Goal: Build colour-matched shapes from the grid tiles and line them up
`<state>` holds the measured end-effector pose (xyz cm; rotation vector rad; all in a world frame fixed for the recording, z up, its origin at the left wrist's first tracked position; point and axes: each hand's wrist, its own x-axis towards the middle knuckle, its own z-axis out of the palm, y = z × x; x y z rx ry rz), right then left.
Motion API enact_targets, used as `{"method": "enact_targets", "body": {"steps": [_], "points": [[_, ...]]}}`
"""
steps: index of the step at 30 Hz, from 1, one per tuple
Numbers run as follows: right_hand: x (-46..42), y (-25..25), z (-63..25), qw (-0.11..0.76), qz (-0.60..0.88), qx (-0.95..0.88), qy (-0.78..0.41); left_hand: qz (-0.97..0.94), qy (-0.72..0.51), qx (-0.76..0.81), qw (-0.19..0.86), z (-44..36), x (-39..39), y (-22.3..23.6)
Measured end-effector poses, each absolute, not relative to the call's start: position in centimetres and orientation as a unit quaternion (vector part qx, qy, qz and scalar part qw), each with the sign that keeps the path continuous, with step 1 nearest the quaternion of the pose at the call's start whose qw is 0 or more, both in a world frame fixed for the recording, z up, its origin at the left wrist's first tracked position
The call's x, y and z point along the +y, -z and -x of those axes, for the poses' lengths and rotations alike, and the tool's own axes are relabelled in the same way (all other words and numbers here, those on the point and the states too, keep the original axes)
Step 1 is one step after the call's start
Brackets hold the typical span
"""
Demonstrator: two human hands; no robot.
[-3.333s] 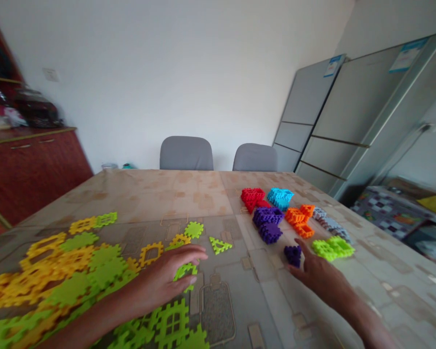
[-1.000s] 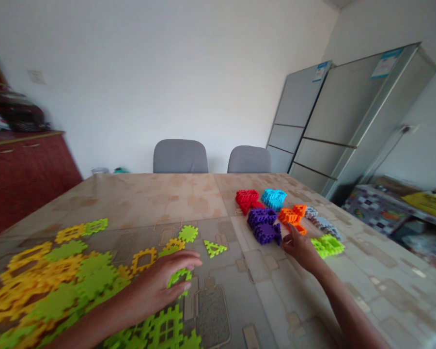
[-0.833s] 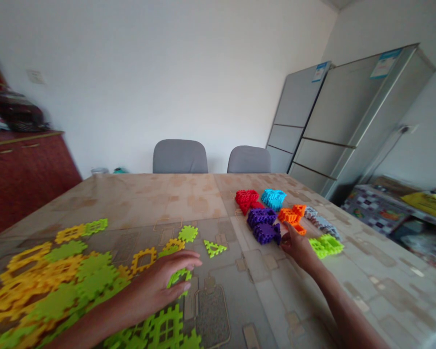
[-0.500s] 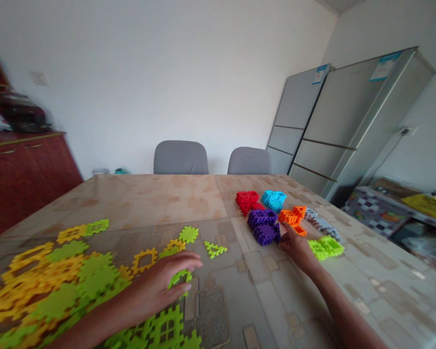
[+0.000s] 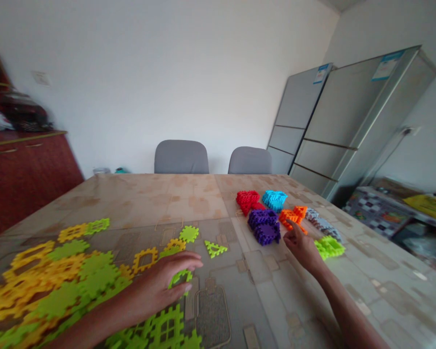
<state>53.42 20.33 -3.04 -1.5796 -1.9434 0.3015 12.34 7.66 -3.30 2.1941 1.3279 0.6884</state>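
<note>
Purple pieces sit just beside my right hand, half open and empty, index finger out near orange pieces. My left hand curves half open over a green piece, grip unclear. Farther out lie red pieces and blue pieces.

Purple pieces: toothed plastic, packed in two touching stacks, right of centre; front stack has a solid plate on top. Orange pieces: openwork, grouped just right of purple, partly hidden. Lime pieces: small bunch, further right, partly covered. Green frame piece: lower centre, mostly hidden. Yellow pieces and green plates: flat, overlapping in a loose heap, lower left.
</note>
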Motion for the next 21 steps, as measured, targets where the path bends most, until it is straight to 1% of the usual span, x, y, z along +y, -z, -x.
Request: {"method": "enact_targets", "body": {"steps": [3,6,8,10,13,21], "points": [[19.9,2.7,-52.7,0.328,0.573,-0.745,-0.092,-0.802,-0.259,0.484,0.237,-12.4,7.6,3.2],[19.4,2.4,-51.3,0.345,0.572,-0.744,-0.029,-0.803,-0.263,0.482,0.233,-12.3,7.6,3.2],[18.9,2.2,-50.4,0.319,0.594,-0.738,0.025,-0.802,-0.266,0.482,0.232,-12.3,7.6,3.3],[18.5,2.3,-49.6,0.269,0.616,-0.737,0.071,-0.803,-0.265,0.481,0.232,-12.3,7.7,3.4],[18.2,2.4,-48.8,0.213,0.635,-0.735,0.107,-0.803,-0.263,0.481,0.235,-12.4,7.8,3.4],[18.3,1.9,-47.5,0.166,0.663,-0.718,0.131,-0.807,-0.253,0.477,0.238,-12.5,7.5,3.0]]}}
